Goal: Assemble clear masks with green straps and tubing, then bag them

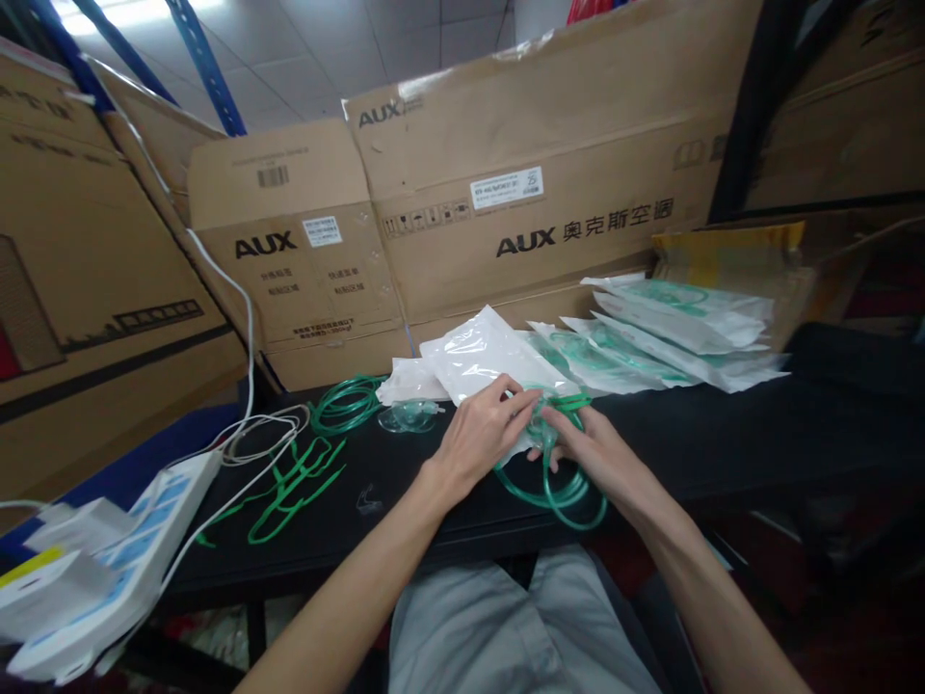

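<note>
Both hands on green tubing coil (556, 487) at near tabletop (723, 434) edge: left hand (483, 431) pinching clear plastic pouch (491, 361), right hand (587, 445) gripping tubing. Sealed pouches (679, 333) stacked far right, loose coil (347, 403) left, cardboard boxes (506, 193) behind.

Hands: I see 2, left hand (481, 434) and right hand (589, 451).
Tubing: 2 green translucent plastic tubing coils (556, 487); second coil (347, 403).
Masks: 1 loose clear plastic face mask (409, 415).
Filled packs: sealed white-and-clear pouches with green contents (672, 333), I count 4 or 5; they overlap.
Flat packs: 2 flat white plastic pouches (481, 359), the other pouch (409, 381).
Boxes: 2 brown cardboard boxes printed AUX (296, 251), second box (535, 183).
Power: 1 white plastic power strip (145, 549).
</note>
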`<state>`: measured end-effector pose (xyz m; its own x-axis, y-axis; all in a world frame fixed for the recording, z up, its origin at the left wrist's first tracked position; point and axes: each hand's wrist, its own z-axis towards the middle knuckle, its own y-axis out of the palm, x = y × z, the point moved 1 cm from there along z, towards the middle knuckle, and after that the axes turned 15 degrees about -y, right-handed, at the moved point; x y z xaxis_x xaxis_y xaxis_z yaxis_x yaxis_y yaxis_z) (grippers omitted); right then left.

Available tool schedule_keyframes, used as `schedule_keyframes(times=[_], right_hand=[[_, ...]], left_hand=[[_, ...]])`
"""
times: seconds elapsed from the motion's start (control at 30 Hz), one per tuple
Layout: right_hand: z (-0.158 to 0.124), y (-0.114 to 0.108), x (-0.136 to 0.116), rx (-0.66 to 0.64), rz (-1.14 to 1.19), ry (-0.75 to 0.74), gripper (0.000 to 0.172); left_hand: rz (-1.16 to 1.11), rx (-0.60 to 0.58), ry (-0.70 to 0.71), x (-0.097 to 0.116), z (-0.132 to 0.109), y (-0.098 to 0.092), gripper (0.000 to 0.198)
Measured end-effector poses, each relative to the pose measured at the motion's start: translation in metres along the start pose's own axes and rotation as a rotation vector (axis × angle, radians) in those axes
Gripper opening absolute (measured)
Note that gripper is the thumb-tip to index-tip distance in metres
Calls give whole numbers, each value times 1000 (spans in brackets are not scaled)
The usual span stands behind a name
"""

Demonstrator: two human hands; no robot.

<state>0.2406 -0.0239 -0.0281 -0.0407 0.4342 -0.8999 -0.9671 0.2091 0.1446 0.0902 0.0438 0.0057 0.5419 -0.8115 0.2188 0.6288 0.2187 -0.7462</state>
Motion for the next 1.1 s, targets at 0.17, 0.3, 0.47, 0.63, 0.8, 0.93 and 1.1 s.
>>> schedule_keyframes(times=[0.17, 0.3, 0.47, 0.63, 0.8, 0.93, 1.1], right_hand=[[0, 0, -2, 2, 30, 17, 27], [0, -1, -1, 10, 39, 26, 26], [-1, -1, 1, 0, 63, 2, 45], [-1, -2, 5, -3, 90, -19, 44], [3, -4, 8, 13, 101, 8, 40], [3, -4, 6, -21, 147, 25, 41], [3, -5, 7, -48, 186, 7, 45]], left_hand=[[-36, -4, 35, 3, -1, 1, 29], [-75, -21, 39, 2, 0, -1, 30], [-108, -76, 12, 3, 0, 2, 28], [-145, -100, -2, 3, -1, 4, 30], [-187, -72, -21, 0, -1, 6, 29], [-191, -60, -20, 0, 0, 5, 27], [-196, -50, -5, 0, 1, 4, 28]])
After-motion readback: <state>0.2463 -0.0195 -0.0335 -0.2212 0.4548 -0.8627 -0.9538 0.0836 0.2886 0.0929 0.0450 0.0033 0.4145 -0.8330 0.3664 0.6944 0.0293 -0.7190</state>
